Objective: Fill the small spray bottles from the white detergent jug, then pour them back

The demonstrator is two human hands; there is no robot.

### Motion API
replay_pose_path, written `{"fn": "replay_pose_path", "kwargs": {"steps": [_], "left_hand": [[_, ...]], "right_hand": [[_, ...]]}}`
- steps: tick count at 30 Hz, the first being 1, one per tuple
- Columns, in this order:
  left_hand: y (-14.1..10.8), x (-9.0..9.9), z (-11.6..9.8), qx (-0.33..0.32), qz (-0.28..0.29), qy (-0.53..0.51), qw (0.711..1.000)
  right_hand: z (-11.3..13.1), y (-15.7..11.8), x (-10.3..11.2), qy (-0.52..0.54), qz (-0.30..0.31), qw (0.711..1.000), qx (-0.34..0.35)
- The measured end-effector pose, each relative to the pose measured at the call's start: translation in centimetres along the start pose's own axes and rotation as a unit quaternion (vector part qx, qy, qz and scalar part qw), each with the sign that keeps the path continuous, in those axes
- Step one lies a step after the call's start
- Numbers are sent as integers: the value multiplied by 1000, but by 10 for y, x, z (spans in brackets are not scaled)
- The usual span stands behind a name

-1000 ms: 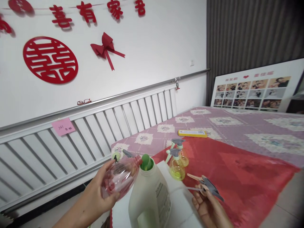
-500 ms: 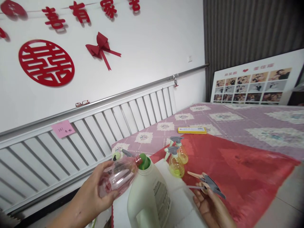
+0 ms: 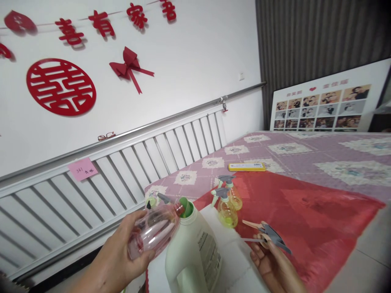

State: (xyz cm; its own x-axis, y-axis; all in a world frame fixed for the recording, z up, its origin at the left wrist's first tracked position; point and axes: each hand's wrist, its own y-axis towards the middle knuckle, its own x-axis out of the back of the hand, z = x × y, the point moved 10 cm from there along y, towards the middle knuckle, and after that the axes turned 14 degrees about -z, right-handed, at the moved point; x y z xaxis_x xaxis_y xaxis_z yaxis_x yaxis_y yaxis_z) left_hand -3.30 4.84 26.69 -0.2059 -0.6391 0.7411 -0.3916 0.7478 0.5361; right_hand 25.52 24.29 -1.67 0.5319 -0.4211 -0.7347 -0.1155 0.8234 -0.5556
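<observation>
My left hand (image 3: 122,248) is closed round a clear pink spray bottle (image 3: 154,230) without its top. The bottle is tilted, its neck against the green spout in the mouth of a pale green detergent jug (image 3: 192,252). Whether liquid is passing between them I cannot tell. In my right hand (image 3: 271,260) is a spray trigger head (image 3: 270,236), grey and peach, pinched by the fingers, with its thin tube pointing left. Two yellow spray bottles (image 3: 227,213) with grey heads stand upright just behind the jug.
A yellow flat case (image 3: 247,167) lies on the purple patterned tablecloth (image 3: 287,162). Red cloth (image 3: 305,219) covers the near right part, beside a white surface (image 3: 235,252) under the jug. A white radiator (image 3: 122,175) runs along the wall at left.
The view has shifted slightly. Both hands keep their holds, and the pink bottle still lies tilted with its neck at the jug's spout.
</observation>
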Motion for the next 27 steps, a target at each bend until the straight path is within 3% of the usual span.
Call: {"fn": "replay_pose_path", "kwargs": {"steps": [9,16,27], "left_hand": [[7,6,-11,-12,-15,37,999],[15,6,-23,-61,1,47,997],[23,9,-30,-68,44,70,994]], "right_hand": [[0,1,2,-2,10,1000,-3],[-2,2,1,-1,-3,1000,-12],[-2,0,-1,-3,-8,1000,-6]]}}
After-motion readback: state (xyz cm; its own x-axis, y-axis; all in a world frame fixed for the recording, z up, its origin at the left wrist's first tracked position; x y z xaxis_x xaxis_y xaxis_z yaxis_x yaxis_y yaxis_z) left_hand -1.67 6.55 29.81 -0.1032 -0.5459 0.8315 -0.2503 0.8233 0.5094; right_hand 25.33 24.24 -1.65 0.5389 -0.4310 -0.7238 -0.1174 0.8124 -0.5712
